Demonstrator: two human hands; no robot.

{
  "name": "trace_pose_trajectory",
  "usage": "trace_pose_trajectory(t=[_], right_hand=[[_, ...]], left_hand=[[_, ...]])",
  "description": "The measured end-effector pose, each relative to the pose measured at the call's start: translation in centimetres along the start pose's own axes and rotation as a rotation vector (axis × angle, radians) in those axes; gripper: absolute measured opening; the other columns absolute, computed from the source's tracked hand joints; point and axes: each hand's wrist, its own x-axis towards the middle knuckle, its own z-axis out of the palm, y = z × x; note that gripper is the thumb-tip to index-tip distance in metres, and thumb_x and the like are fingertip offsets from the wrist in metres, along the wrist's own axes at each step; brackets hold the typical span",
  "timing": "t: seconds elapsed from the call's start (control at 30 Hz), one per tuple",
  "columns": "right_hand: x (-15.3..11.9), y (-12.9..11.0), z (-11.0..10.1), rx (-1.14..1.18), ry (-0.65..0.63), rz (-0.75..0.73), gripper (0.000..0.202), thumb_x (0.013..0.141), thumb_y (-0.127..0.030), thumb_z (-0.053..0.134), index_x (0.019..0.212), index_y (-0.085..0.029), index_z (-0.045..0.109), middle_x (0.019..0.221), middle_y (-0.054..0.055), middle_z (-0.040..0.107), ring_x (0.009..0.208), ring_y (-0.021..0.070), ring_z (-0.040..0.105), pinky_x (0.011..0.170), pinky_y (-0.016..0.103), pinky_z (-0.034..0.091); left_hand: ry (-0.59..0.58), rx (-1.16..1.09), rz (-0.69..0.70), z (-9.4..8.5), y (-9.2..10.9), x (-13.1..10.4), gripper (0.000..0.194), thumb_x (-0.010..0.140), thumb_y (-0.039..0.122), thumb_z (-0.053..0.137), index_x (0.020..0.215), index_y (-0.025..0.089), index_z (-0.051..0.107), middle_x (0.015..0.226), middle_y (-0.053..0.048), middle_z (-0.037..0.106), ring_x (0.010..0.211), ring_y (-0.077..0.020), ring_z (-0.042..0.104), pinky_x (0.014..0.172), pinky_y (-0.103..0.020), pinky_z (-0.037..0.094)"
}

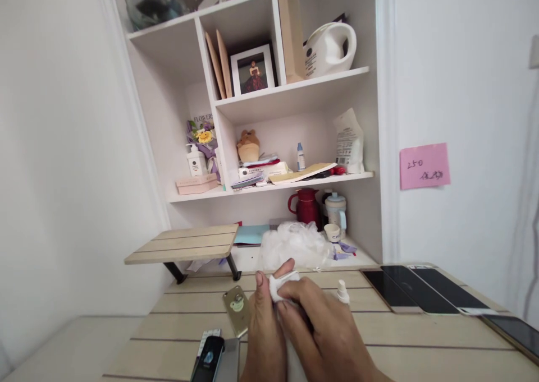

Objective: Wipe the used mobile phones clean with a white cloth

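Note:
My left hand (265, 331) is upright above the table, its thumb raised and fingers curled behind a pale, narrow item that is mostly hidden. My right hand (322, 328) is closed on a bunched white cloth (280, 285), pressing it near the left hand's fingertips. Both hands are close together. Just left of them lies a gold phone (236, 309) with a ring holder on its back. Behind the right hand stands a small white spray bottle (342, 292), partly covered.
Several dark-screened phones (415, 289) lie on the right of the slatted table (404, 331). A small raised wooden stand (185, 244) is at the back left. At the front left lies a black device (208, 359). A crumpled clear plastic bag (292, 244) sits behind the hands, below shelves.

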Motion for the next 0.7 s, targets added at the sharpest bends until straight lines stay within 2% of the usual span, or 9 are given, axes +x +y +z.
trace_pose_trajectory(t=[0.13, 0.2, 0.33, 0.4, 0.5, 0.57, 0.7], right_hand=[[0.33, 0.21, -0.47, -0.047, 0.142, 0.166, 0.009, 0.095, -0.021, 0.051, 0.100, -0.022, 0.057, 0.082, 0.001, 0.069, 0.074, 0.0174, 0.068, 0.065, 0.026, 0.049], [0.34, 0.15, -0.45, -0.039, 0.132, 0.152, 0.009, 0.095, -0.021, 0.051, 0.101, -0.022, 0.057, 0.082, 0.001, 0.069, 0.072, 0.0169, 0.068, 0.065, 0.026, 0.049], [0.24, -0.08, -0.23, 0.009, -0.001, -0.015, 0.016, 0.095, -0.016, 0.046, 0.106, -0.024, 0.056, 0.088, 0.001, 0.068, 0.073, 0.0153, 0.068, 0.067, 0.026, 0.049], [0.31, 0.05, -0.30, 0.013, 0.036, 0.034, 0.016, 0.095, -0.016, 0.047, 0.106, -0.023, 0.057, 0.091, 0.001, 0.069, 0.078, 0.0158, 0.069, 0.070, 0.026, 0.050], [0.38, 0.23, -0.35, 0.006, 0.119, 0.157, 0.015, 0.094, -0.017, 0.049, 0.105, -0.022, 0.058, 0.090, 0.002, 0.071, 0.082, 0.0169, 0.070, 0.072, 0.025, 0.051], [0.26, 0.07, -0.13, 0.000, 0.108, 0.112, 0.018, 0.095, -0.016, 0.048, 0.108, -0.022, 0.058, 0.089, 0.002, 0.070, 0.080, 0.0171, 0.069, 0.071, 0.025, 0.052], [0.00, -0.33, 0.33, -0.005, -0.001, -0.082, 0.025, 0.095, -0.012, 0.046, 0.114, -0.023, 0.055, 0.090, 0.003, 0.070, 0.076, 0.0169, 0.069, 0.070, 0.027, 0.051]], left_hand=[[0.105, 0.254, 0.079, -0.03, -0.39, 0.02, 0.060, 0.086, 0.066, 0.048, 0.108, 0.017, 0.076, 0.126, -0.011, 0.068, 0.130, -0.0313, 0.051, 0.117, -0.041, 0.026], [0.123, 0.266, 0.081, -0.08, -0.59, 0.03, 0.060, 0.085, 0.066, 0.050, 0.106, 0.017, 0.076, 0.127, -0.012, 0.068, 0.130, -0.0316, 0.050, 0.118, -0.041, 0.024], [0.004, 0.051, 0.013, -0.02, -0.73, 0.04, 0.062, 0.086, 0.065, 0.049, 0.114, 0.014, 0.073, 0.127, -0.013, 0.067, 0.130, -0.0310, 0.051, 0.119, -0.042, 0.024], [-0.039, -0.050, 0.011, 0.07, -0.74, 0.19, 0.063, 0.086, 0.064, 0.050, 0.116, 0.014, 0.072, 0.124, -0.014, 0.069, 0.129, -0.0315, 0.052, 0.118, -0.043, 0.026], [-0.019, -0.119, 0.028, 0.09, -0.68, 0.48, 0.061, 0.085, 0.063, 0.053, 0.113, 0.013, 0.073, 0.119, -0.015, 0.072, 0.127, -0.0332, 0.054, 0.116, -0.044, 0.030], [-0.006, -0.138, -0.018, -0.04, -0.53, 0.47, 0.061, 0.084, 0.062, 0.055, 0.114, 0.012, 0.073, 0.118, -0.015, 0.072, 0.126, -0.0338, 0.055, 0.115, -0.044, 0.032], [-0.036, -0.148, -0.180, -0.29, -0.29, 0.17, 0.067, 0.083, 0.067, 0.053, 0.122, 0.015, 0.069, 0.121, -0.013, 0.071, 0.125, -0.0322, 0.055, 0.116, -0.044, 0.029]])
